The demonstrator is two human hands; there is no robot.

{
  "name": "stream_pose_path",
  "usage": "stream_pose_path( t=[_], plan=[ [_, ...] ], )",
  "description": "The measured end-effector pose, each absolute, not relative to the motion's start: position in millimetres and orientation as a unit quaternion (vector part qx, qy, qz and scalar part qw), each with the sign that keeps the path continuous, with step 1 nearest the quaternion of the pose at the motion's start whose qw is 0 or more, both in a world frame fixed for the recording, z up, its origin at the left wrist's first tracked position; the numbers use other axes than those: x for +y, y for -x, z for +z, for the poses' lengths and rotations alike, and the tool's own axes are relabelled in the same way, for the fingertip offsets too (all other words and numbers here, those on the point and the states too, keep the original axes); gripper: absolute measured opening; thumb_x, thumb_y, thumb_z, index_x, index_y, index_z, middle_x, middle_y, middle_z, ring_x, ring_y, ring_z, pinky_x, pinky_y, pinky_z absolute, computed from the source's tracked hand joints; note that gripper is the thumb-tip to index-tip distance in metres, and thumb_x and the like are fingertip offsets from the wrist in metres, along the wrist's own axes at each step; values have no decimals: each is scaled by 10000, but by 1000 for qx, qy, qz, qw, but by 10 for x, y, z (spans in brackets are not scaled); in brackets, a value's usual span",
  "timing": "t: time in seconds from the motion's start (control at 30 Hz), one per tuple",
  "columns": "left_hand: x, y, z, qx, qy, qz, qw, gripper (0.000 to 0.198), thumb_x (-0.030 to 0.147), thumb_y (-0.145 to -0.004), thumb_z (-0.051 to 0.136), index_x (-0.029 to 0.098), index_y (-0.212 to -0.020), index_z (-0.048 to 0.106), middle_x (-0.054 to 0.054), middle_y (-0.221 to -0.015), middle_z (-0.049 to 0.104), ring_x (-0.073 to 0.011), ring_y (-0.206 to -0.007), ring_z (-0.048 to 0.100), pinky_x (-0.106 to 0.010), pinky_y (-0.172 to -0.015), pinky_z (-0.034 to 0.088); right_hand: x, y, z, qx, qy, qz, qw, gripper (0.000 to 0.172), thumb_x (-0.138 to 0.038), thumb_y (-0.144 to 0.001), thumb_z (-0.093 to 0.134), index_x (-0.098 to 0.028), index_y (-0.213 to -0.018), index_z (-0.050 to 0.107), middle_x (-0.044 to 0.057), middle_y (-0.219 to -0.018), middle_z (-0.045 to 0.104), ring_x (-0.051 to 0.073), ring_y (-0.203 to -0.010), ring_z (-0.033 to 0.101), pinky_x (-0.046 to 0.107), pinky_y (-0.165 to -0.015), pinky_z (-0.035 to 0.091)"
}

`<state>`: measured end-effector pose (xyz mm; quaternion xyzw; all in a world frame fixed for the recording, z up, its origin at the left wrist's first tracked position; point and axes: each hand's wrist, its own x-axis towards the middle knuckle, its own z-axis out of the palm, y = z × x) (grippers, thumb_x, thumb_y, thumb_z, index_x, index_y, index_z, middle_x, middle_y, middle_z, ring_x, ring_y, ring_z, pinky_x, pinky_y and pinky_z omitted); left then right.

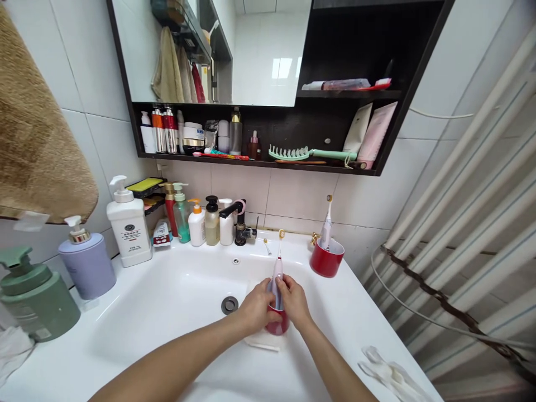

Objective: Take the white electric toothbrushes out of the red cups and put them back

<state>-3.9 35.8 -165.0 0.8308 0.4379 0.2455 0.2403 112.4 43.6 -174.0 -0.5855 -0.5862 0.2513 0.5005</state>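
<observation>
Over the white sink basin, my left hand is wrapped round a red cup. My right hand has its fingers closed on a pale pink electric toothbrush that stands upright in this cup, its brush head up. The left fingertips also come close to the toothbrush handle; whether they touch it I cannot tell. Below the cup lies a folded white cloth. A second red cup with another electric toothbrush stands on the sink's back right corner.
A black faucet rises behind the basin, beside several pump bottles. A loose brush head lies on the back ledge. Overhead hangs a dark cabinet. White gloves lie at the right front; a drain shows left of my hands.
</observation>
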Motion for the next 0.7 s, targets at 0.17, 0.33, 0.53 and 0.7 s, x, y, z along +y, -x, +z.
stream_pose_path(
  t=[0.17, 0.33, 0.53, 0.7],
  plan=[
    [689, -120, -1455, 415, -843, 273, 205, 172, 238, -518, 585, 147, -661, 559, -69, -1026, 451, -193, -943, 404, -278, -820, 309, 702, -1273, -1516, -588, 617, 170, 496, 351, -388, -680, 308, -125, -725, 536, 60, -624, 584, 146, -543, 505, 231, -486, 371],
    [1198, -417, -1130, 400, -845, 315, 166, 147, 220, -545, 561, 143, -671, 558, -58, -1074, 420, -187, -990, 356, -275, -857, 270, 1218, -1487, -1112, -580, 640, 84, 497, 330, -351, -677, 305, -133, -739, 546, 74, -678, 574, 164, -607, 491, 250, -544, 339],
    [1559, -657, -1093, 421, -827, 334, 165, 175, 247, -555, 560, 138, -692, 554, -67, -1069, 422, -196, -968, 376, -299, -828, 302, 1629, -1620, -1012, -572, 674, 28, 467, 285, -296, -667, 321, -140, -698, 557, 77, -630, 560, 164, -583, 473, 253, -532, 308],
    [1718, -720, -1173, 417, -823, 338, 185, 184, 230, -554, 563, 124, -703, 544, -71, -1092, 396, -180, -970, 374, -274, -836, 294, 1794, -1695, -1090, -580, 678, 17, 451, 276, -291, -667, 329, -151, -680, 566, 64, -603, 558, 163, -576, 478, 252, -529, 305]
  ],
)
